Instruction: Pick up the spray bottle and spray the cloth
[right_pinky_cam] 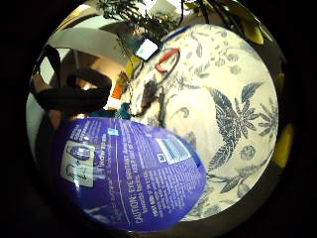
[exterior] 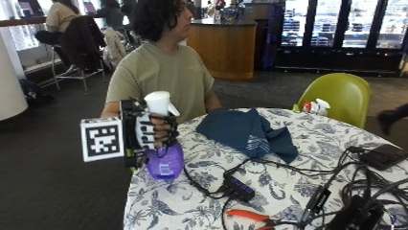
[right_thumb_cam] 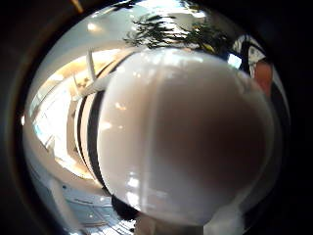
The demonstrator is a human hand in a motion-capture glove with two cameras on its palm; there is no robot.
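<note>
While I sit at the round table point(exterior: 191, 201) with its blue-flowered white covering, my gloved right hand point(exterior: 150, 130) holds the spray bottle point(exterior: 164, 160) up in the air, just off the table's near edge and above the level of its top. My fingers point(exterior: 167, 128) are curled round the bottle's neck, under the white spray head point(exterior: 159, 103), and the purple body hangs below my hand, upright or nearly so. Looking out from my palm on the little finger side, the bottle's purple label point(right_pinky_cam: 129, 173) with its white printing fills much of the view, with the flowered covering spreading out behind it. On the thumb side a smooth white rounded shape point(right_thumb_cam: 186, 137) crowds the view; I take it to be the spray head, though so close I cannot be sure. The dark blue cloth point(exterior: 245, 132) lies crumpled on the table farther in, well apart from the bottle. Between the two, black cables point(exterior: 210, 184) run across the covering to a black power strip point(exterior: 237, 187), and red-handled pliers point(exterior: 252, 216) lie near the table's front edge. A small spray bottle with a red part point(exterior: 313, 106) stands at the far edge by a yellow-green chair point(exterior: 338, 96).
</note>
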